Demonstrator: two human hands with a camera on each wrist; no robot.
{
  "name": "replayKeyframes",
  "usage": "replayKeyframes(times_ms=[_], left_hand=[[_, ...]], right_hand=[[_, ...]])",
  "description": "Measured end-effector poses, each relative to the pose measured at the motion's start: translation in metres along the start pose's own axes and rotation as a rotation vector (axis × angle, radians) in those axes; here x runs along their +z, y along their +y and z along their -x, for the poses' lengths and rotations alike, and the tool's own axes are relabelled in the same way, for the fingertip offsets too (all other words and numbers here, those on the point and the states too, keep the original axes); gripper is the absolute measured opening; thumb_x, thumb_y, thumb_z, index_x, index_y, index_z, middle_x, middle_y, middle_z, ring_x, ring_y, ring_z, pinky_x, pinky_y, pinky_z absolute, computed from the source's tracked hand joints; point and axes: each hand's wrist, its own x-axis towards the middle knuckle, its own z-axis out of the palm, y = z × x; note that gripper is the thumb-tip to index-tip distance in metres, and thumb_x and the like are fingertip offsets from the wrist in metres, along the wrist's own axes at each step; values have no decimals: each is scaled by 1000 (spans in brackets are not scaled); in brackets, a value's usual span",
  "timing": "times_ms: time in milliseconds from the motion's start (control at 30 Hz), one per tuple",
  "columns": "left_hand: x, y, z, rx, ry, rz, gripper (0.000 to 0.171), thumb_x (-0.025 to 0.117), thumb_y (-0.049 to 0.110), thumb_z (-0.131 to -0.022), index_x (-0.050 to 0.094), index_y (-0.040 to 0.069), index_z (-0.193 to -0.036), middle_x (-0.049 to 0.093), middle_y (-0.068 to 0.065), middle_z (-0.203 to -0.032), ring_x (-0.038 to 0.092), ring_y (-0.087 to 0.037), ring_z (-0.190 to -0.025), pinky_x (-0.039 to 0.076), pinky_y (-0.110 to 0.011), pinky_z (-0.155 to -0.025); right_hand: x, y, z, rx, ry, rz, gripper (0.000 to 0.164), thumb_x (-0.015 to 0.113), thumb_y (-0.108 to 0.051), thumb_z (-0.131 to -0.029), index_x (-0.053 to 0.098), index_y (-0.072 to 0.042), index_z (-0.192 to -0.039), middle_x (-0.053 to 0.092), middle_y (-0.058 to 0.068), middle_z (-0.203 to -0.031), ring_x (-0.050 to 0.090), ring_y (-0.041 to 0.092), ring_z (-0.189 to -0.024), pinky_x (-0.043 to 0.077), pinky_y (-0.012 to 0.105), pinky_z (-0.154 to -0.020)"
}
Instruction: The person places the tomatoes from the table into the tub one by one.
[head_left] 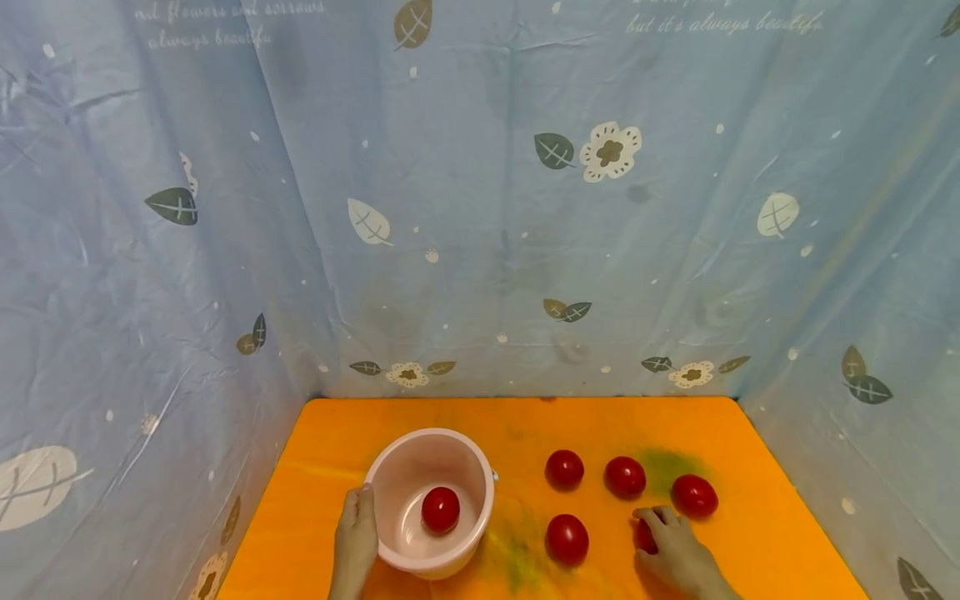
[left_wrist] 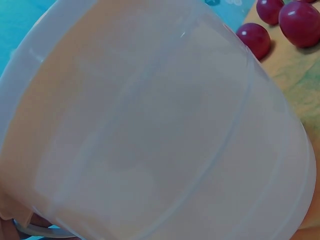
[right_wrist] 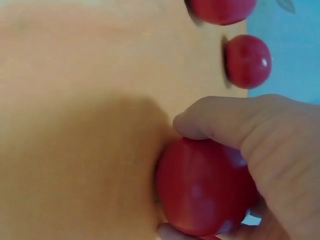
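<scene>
A pale pink bucket [head_left: 480, 533] stands on the orange table with its mouth tilted toward me, and one red ball [head_left: 440, 510] lies on its bottom. My left hand [head_left: 356, 533] grips the bucket's left rim; in the left wrist view the bucket wall [left_wrist: 150, 125] fills most of the picture, with a few fingertips just showing near the handle [left_wrist: 47, 231]. On the right, my right hand [head_left: 678, 552] holds another red ball [right_wrist: 205, 185] between thumb and fingers. That ball is at the table surface; whether it touches the table is unclear.
Several more red balls lie between the bucket and my right hand and beyond it, among them one ball [head_left: 567, 540] at the front and one [head_left: 694, 497] at the far right. A blue patterned curtain [head_left: 510, 208] encloses the orange table [head_left: 337, 450] at the back and sides.
</scene>
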Motion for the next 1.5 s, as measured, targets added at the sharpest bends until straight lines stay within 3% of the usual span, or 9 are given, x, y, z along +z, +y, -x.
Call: replayKeyframes(times_ms=[200,433,600,700,867,933,1100,1333,1500], left_hand=[[-1,2,0,20,8,-11,68,15,61,-98,42,5,-124,51,-17,-116,48,-28,-101,40,-38,-85],[-2,3,0,10,31,-21,66,16,61,-98,41,5,-124,52,-18,-116,50,-29,-101,42,-40,-86],[-8,-2,1,-6,5,-9,70,14,63,-97,38,5,-129,50,-18,-121,48,-31,-104,43,-48,-91],[-15,-7,4,-83,-56,26,80,12,69,-94,29,4,-137,43,-20,-130,43,-34,-111,39,-57,-100],[-19,-17,10,-135,-79,38,82,11,72,-92,27,5,-135,42,-19,-125,42,-33,-109,46,-44,-90],[-17,-19,10,-127,-65,35,81,12,72,-92,29,4,-133,43,-19,-123,43,-33,-107,44,-38,-87],[-9,-14,9,-186,-99,95,89,13,77,-88,25,4,-138,40,-20,-129,41,-36,-111,43,-53,-97],[-4,-10,4,-19,5,-2,70,14,63,-98,40,4,-126,51,-19,-119,51,-31,-102,46,-41,-84],[-1,-5,4,23,4,-5,69,15,61,-98,40,3,-126,51,-20,-119,52,-33,-103,47,-50,-89]], right_hand=[[-7,-4,-3,-27,35,-24,49,80,-25,-74,60,-15,-117,55,10,-112,52,29,-99,50,46,-76],[-47,-39,-21,-107,96,-132,58,79,-32,-77,56,-13,-126,56,11,-118,54,26,-102,52,45,-82],[-81,-98,-39,-245,143,-186,59,77,-35,-80,53,-19,-131,54,6,-122,57,22,-102,55,38,-78],[-98,-147,-49,-355,129,-183,59,75,-38,-81,50,-24,-133,51,0,-124,57,15,-99,55,32,-77],[-114,-226,-59,-573,86,-124,56,73,-39,-83,49,-27,-132,50,-2,-125,54,14,-100,53,26,-76],[-114,-252,-63,-653,72,-87,54,73,-39,-83,50,-26,-130,51,-1,-124,53,15,-102,52,24,-76],[-98,-304,-71,-762,-46,16,53,73,-36,-83,52,-24,-129,52,0,-121,54,15,-101,50,19,-75],[-56,-348,-81,-809,-216,308,47,74,-42,-80,58,-29,-121,55,-7,-107,52,10,-91,48,22,-76],[-32,-365,-87,-792,-359,401,29,78,-37,-77,64,-28,-101,60,-13,-90,53,8,-80,47,19,-72]])
